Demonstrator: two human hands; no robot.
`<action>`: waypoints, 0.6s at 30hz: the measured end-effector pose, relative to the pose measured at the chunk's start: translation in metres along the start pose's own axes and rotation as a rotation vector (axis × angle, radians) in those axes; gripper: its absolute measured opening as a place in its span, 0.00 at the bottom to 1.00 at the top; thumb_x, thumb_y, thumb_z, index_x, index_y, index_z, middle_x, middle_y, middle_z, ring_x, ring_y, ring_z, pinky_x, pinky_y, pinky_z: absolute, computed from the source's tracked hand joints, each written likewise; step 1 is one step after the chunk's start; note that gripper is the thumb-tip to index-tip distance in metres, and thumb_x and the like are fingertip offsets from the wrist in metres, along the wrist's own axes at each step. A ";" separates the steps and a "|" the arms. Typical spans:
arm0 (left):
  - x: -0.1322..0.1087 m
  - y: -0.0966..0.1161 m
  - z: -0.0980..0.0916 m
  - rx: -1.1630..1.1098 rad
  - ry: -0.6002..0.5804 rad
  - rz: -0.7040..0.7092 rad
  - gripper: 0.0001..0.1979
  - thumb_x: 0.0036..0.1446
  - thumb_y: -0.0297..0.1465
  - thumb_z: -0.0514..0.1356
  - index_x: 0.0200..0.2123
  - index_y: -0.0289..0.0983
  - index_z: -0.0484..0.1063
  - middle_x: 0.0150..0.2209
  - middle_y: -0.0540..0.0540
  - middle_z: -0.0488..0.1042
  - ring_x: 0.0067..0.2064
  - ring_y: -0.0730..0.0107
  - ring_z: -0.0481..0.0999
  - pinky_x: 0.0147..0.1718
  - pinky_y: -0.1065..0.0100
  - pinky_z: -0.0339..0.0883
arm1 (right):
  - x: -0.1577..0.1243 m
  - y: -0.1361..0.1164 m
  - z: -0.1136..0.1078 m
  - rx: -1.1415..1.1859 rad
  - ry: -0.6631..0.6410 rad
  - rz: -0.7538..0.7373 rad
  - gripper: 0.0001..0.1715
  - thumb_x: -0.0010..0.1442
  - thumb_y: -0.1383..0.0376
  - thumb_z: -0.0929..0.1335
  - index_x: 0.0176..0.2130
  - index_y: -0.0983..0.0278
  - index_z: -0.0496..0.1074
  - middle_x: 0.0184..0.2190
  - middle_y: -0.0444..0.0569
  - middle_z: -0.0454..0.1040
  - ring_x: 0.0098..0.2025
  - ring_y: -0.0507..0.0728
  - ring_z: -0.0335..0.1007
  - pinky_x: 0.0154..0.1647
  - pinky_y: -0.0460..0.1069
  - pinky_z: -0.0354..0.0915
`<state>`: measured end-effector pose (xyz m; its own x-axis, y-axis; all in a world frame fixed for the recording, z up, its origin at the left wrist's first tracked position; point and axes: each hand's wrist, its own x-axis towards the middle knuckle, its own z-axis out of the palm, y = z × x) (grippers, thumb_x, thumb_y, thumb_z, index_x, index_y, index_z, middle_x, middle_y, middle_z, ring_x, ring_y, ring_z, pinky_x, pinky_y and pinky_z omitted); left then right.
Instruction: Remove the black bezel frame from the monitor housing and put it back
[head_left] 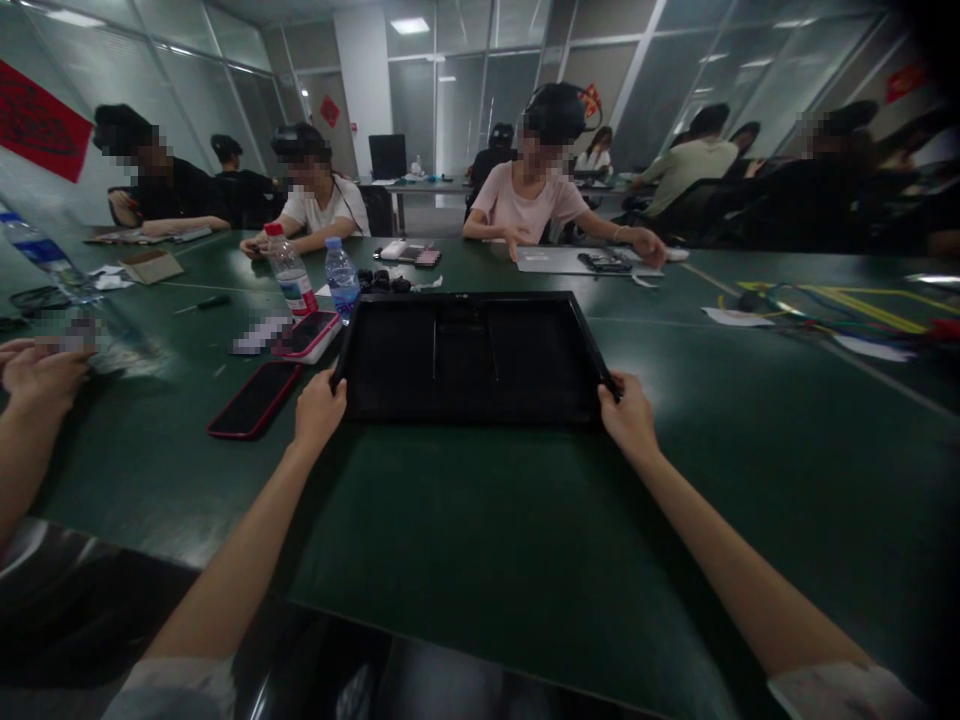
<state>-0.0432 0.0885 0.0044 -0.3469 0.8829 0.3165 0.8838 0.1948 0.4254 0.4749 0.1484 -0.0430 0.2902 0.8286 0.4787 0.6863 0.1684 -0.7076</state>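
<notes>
Along the two short sides of a shallow, black, rectangular frame (465,352), the fingers of the left hand (320,412) and right hand (630,418) are curled closed round the rim, thumbs uppermost. The frame sits between them above the dark green surface (465,530); whether it rests there or is lifted, I cannot tell. Both sides are securely held, it seems, and nothing looks fitted inside; how much work remains cannot be judged. A pale mark on its far rim is too small to read. Near the left hand lies a black phone with a red edge (255,402). Beyond stand a clear bottle with a blue cap and label (343,280) and a clear bottle with a red cap and label (291,272), both labels illegible. Far left, dark characters on a red paper sign (43,122) stay unreadable.
</notes>
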 end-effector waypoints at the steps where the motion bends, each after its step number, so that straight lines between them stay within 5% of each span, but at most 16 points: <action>1: 0.001 -0.001 0.001 -0.003 -0.002 0.000 0.21 0.67 0.36 0.54 0.58 0.34 0.73 0.56 0.35 0.78 0.57 0.51 0.77 0.56 0.57 0.68 | 0.001 0.002 0.001 0.000 -0.010 0.018 0.22 0.60 0.57 0.65 0.52 0.64 0.69 0.49 0.61 0.75 0.52 0.66 0.74 0.59 0.64 0.66; 18: 0.006 -0.006 0.008 -0.069 -0.030 -0.097 0.26 0.68 0.45 0.53 0.60 0.35 0.72 0.55 0.33 0.78 0.57 0.49 0.77 0.54 0.57 0.69 | 0.005 0.008 0.008 0.021 -0.045 0.062 0.24 0.58 0.55 0.65 0.52 0.62 0.66 0.50 0.63 0.73 0.56 0.69 0.71 0.62 0.67 0.64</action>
<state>-0.0476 0.0961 -0.0034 -0.4191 0.8741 0.2458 0.8225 0.2508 0.5105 0.4763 0.1584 -0.0506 0.3010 0.8611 0.4097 0.6532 0.1267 -0.7465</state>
